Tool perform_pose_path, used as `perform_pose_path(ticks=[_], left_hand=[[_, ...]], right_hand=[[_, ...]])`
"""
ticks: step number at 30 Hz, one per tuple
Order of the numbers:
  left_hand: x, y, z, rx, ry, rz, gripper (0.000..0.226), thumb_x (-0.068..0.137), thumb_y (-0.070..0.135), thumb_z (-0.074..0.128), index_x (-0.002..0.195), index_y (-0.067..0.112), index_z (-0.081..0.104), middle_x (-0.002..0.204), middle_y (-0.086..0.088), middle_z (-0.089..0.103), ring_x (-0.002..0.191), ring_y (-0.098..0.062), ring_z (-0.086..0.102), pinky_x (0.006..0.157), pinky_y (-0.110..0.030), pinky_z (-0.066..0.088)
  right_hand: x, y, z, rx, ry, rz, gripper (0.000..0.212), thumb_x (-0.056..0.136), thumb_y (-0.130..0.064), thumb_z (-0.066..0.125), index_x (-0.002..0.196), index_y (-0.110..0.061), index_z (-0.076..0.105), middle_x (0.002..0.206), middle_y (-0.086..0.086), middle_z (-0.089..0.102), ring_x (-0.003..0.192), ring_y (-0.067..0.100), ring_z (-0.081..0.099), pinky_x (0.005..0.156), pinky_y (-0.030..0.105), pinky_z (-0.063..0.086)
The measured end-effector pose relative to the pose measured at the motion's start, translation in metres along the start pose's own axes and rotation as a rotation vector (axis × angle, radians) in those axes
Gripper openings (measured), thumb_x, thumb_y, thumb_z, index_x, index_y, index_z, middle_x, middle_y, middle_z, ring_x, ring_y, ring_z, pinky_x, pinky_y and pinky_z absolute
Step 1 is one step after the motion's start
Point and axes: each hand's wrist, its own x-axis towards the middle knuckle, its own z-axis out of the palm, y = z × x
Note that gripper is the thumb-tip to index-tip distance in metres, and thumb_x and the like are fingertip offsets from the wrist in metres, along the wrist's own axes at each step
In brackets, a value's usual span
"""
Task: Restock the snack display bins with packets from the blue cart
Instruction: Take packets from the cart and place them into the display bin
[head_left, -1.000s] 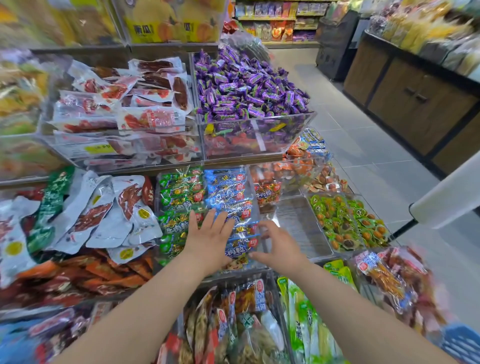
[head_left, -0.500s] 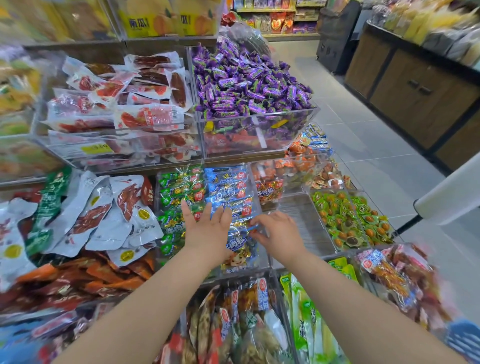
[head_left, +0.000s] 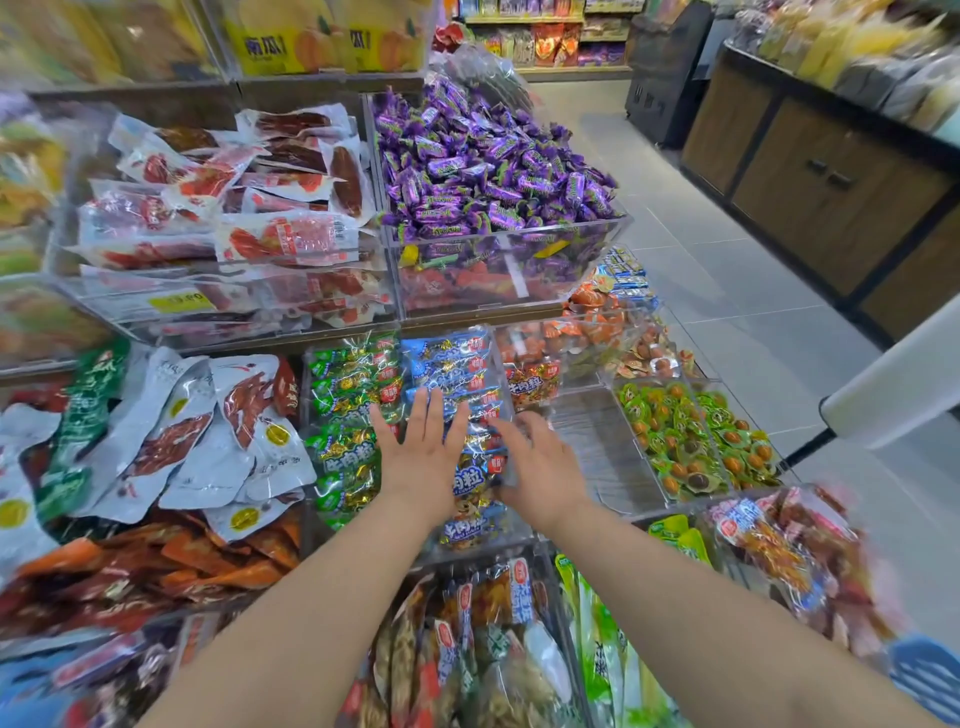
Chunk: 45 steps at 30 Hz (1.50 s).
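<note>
Both my hands rest on the blue snack packets (head_left: 451, 364) in a clear bin (head_left: 506, 540) on the lower tier. My left hand (head_left: 422, 457) lies flat on the packets with its fingers spread. My right hand (head_left: 540, 467) presses against the right side of the same pile, fingers curled toward the packets; whether it grips one I cannot tell. Green packets (head_left: 348, 395) fill the bin's left half. A corner of the blue cart (head_left: 930, 675) shows at the bottom right.
Next to the right is a nearly bare clear bin (head_left: 597, 447), then green-wrapped nuts (head_left: 691, 441). Purple candies (head_left: 483, 166) and red meat packets (head_left: 234, 208) fill the upper tier. A white rail (head_left: 893, 379) juts in at the right above the tiled aisle.
Both hands have slid a little further up the blue packets. The view has shifted slightly; the packets under the hands have been pressed and nudged.
</note>
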Motion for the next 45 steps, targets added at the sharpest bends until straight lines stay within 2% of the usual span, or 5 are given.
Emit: perform_pose_path(ticks=[8,13,20,33,45], left_hand=[[-0.019,-0.002,-0.003,-0.089,-0.046,0.088,0.133,0.060,0.083,0.057,0.144,0.027,-0.031,0.154,-0.012,-0.032,0.141,-0.032,-0.030,0.098,-0.075,-0.015],[-0.036,0.000,-0.021,-0.205,-0.009,0.072,0.107,0.073,0.084,0.039,0.152,0.027,-0.006,0.159,-0.009,-0.016,0.144,-0.030,-0.023,0.105,-0.070,-0.012],[-0.077,0.069,-0.043,-0.583,0.471,0.279,0.021,0.082,0.021,0.057,0.088,0.006,0.070,0.092,-0.010,0.065,0.096,-0.033,0.058,0.085,-0.044,0.044],[-0.173,0.364,0.031,-1.158,-0.821,-0.052,0.020,0.095,0.017,0.048,0.075,0.016,0.051,0.070,-0.004,0.055,0.055,-0.014,0.049,0.051,-0.020,0.035],[-0.207,0.494,0.063,-0.732,-0.953,0.124,0.026,0.096,0.007,0.043,0.071,0.008,0.049,0.066,-0.012,0.051,0.049,-0.019,0.047,0.034,-0.015,0.036]], right_hand=[[-0.034,0.011,-0.001,0.376,-0.128,0.047,0.105,0.074,-0.037,0.077,0.147,-0.039,0.002,0.150,-0.010,0.006,0.136,0.017,0.027,0.104,0.033,0.035],[-0.069,0.020,0.000,0.603,-0.005,0.239,0.059,0.083,-0.026,0.067,0.137,-0.020,0.042,0.127,0.001,0.045,0.116,0.015,0.049,0.100,0.029,0.039],[-0.144,0.060,-0.002,0.856,0.142,0.484,0.016,0.086,-0.014,0.064,0.101,-0.018,0.068,0.081,-0.012,0.062,0.076,0.005,0.059,0.069,0.015,0.047],[-0.430,0.223,0.012,1.030,0.210,1.239,0.013,0.086,-0.008,0.058,0.078,-0.016,0.062,0.063,0.001,0.058,0.058,0.016,0.051,0.053,0.023,0.036],[-0.624,0.273,-0.003,1.350,0.211,1.835,0.023,0.094,-0.010,0.046,0.072,-0.015,0.047,0.067,0.004,0.049,0.054,0.011,0.045,0.053,0.019,0.032]])
